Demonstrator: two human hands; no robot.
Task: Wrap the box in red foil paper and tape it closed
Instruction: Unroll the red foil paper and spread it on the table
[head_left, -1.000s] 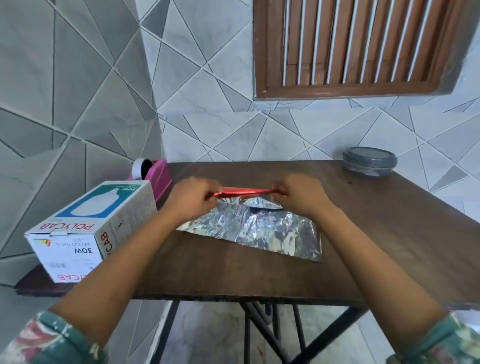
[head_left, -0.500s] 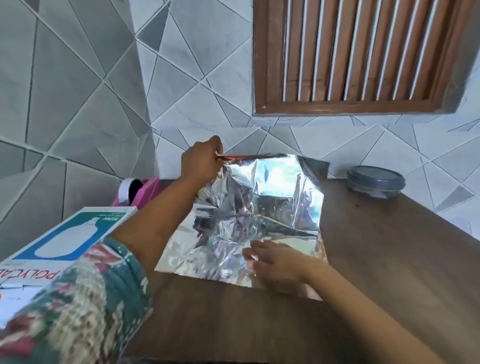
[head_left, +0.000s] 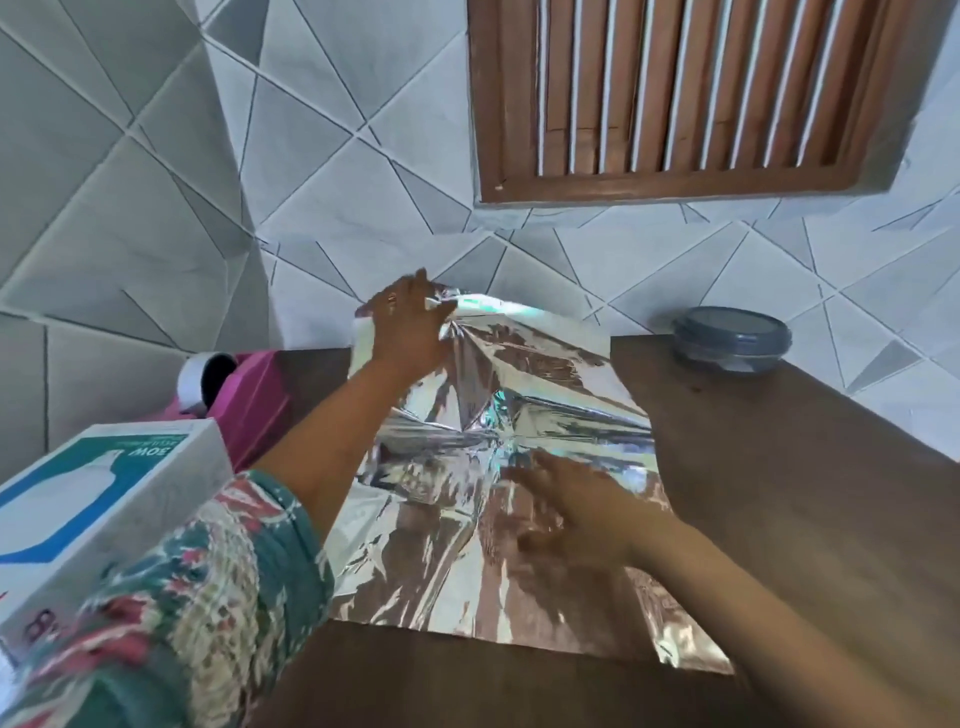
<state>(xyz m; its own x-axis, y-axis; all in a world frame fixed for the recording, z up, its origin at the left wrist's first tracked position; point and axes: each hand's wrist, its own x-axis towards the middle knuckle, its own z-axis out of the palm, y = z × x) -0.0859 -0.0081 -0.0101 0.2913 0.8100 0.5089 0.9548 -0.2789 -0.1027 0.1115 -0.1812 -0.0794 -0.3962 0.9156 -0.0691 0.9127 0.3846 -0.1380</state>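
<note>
A crinkled foil sheet (head_left: 519, 410) lies spread on the brown table (head_left: 779, 467), silver side up; its red side does not show. My left hand (head_left: 410, 327) grips the sheet's far left corner and holds that edge lifted above the table. My right hand (head_left: 566, 504) lies flat on the near half of the sheet with fingers spread, pressing it down. A white and teal box (head_left: 98, 499) with a bulb picture stands at the table's left edge, apart from the foil. Behind the box sits a pink tape dispenser (head_left: 244, 400).
A grey lidded round container (head_left: 731, 339) sits at the table's far right by the tiled wall. A wooden louvred window is above. The wall corner closes in on the left, behind the dispenser.
The folded foil, held by both hands a second ago, has been opened out. My left hand carried the far edge up and away; my right hand came down flat on the near part.
</note>
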